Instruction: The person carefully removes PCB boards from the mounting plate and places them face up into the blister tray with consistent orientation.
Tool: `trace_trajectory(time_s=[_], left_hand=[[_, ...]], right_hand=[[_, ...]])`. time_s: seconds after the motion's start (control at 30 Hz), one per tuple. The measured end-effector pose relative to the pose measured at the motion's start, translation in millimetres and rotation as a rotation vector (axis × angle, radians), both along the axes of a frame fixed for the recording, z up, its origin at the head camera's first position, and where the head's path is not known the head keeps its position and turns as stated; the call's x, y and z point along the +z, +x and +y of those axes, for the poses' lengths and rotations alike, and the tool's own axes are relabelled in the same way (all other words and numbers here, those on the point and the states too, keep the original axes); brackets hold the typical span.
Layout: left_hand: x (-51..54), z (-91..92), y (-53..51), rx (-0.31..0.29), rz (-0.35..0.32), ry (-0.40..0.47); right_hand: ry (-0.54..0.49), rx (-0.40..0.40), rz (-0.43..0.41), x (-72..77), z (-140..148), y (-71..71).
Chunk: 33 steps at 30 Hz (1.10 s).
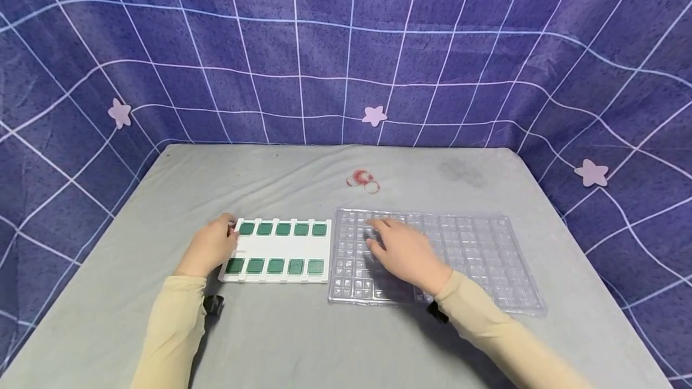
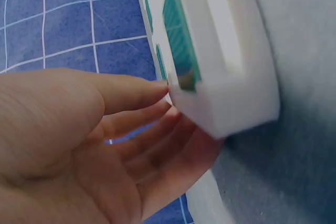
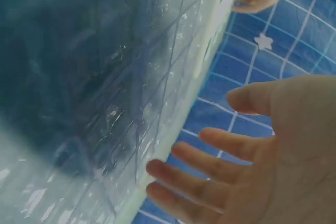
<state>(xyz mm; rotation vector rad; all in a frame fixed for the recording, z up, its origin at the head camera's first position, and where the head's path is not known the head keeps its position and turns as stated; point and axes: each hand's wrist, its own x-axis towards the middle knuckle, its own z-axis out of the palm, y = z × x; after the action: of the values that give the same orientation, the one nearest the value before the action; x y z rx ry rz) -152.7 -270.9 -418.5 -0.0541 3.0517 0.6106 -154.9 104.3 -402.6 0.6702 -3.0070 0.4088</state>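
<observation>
A white tray with two rows of green square chips lies left of centre. My left hand grips its left end; in the left wrist view the thumb is at the tray's top edge and the fingers are against its end wall. My right hand hovers over a clear plastic tray divided into many small square compartments. Its fingers are spread and relaxed, with nothing between them. The palm and forearm hide part of the clear tray in the head view.
A grey cloth covers the table, with a red ring-shaped stain and a dark smudge behind the trays. Blue grid-patterned curtains with star shapes enclose the back and sides. Both trays lie nearly edge to edge.
</observation>
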Motion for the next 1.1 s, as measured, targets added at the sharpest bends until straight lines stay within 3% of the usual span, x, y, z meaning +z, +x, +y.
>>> trace_trajectory(time_s=[0.23,0.47,0.73,1.1], left_hand=[[-1.6,-5.5,0.7,-0.101,0.037,0.017],[-4.6,-5.2,1.2,-0.093,0.032,0.015],[0.0,-3.5,-2.6,-0.091,0.047,0.013],[-6.8,-6.5,0.8,-0.07,0.054,0.026]], right_hand=[[-0.053,0.123,0.078,-0.3,-27.4,-22.3],[-0.064,0.227,0.159,-6.8,-57.8,-35.9],[-0.01,0.246,0.145,-5.2,-78.2,-47.2],[0.035,0.252,0.13,-11.1,-86.9,-49.3]])
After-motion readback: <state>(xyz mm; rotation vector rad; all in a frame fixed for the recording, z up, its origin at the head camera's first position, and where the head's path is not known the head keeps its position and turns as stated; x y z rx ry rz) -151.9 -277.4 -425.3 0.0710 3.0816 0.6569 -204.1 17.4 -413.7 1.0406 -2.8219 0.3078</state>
